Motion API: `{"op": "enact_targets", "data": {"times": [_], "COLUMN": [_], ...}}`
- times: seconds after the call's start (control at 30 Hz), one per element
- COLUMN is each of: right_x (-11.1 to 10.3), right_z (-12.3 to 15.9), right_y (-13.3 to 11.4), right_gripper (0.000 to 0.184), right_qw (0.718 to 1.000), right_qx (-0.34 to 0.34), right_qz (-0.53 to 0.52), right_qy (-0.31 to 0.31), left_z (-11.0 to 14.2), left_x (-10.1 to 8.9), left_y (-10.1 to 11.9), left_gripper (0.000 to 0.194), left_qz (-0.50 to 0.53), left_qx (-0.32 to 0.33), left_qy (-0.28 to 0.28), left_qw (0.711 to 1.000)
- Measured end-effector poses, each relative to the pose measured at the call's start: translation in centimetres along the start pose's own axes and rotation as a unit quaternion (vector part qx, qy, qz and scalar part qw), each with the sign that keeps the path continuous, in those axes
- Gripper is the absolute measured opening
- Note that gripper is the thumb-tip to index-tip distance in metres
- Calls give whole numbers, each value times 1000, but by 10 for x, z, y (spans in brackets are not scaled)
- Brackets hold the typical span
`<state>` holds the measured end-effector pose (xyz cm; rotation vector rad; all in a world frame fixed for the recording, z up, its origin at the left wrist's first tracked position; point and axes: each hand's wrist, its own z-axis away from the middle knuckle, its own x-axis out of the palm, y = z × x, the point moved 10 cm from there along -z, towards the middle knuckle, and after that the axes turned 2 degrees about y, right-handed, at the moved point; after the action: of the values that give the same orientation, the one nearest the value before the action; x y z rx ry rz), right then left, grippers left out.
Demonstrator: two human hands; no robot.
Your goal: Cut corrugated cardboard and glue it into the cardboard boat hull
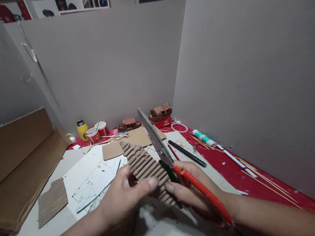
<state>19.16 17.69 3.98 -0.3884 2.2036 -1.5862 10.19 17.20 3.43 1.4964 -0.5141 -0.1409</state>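
Note:
Between both hands is a piece of corrugated cardboard [145, 166], its ridged side facing up and its narrow end pointing away to the left. My left hand [127, 191] pinches its near left edge, thumb on the ridges. A pair of scissors with red handles [200, 189] is in my right hand [195, 186], blades pointing up and away over the cardboard's right side. The right thumb also presses on the cardboard's near end. Under the hands lies a white sheet with a line drawing [90, 181]. A second ridged cardboard piece [53, 202] rests to the left.
A large folded cardboard [19, 157] stands at left. Along the back are a yellow bottle [82, 130], paper cups [93, 135], a flat cardboard piece [113, 150] and model boats [160, 112]. To the right are a black pen [187, 153], a green-white tube [204, 138] and thin sticks [272, 187].

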Motion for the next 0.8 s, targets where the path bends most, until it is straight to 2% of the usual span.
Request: {"op": "enact_targets", "data": {"times": [0.07,0.17,0.27,0.43,0.57,0.7,0.8], "right_x": [4,4,-7,-16,-14,-11,-10], "right_z": [0,-1,-4,-5,-2,0,-1], "right_y": [0,1,-2,1,2,6,1], "right_gripper": [12,17,21,23,27,34,30], "right_qw": [1000,999,995,977,971,966,958], "right_qx": [-2,2,-5,-8,-47,-48,-55], "right_qz": [2,31,103,211,228,244,274], "right_qy": [-13,-23,-5,-23,-45,-71,-67], "left_z": [0,-2,-3,5,11,10,8], "left_x": [-9,-21,-42,-70,-73,-69,-66], "left_y": [0,7,32,73,85,83,79], "left_gripper": [20,14,12,14,15,14,12], "left_qz": [14,24,7,2,-10,-18,-29], "left_qx": [-4,13,76,154,177,171,163], "left_qy": [42,74,117,168,171,147,131], "left_qw": [999,997,990,974,969,974,977]}}
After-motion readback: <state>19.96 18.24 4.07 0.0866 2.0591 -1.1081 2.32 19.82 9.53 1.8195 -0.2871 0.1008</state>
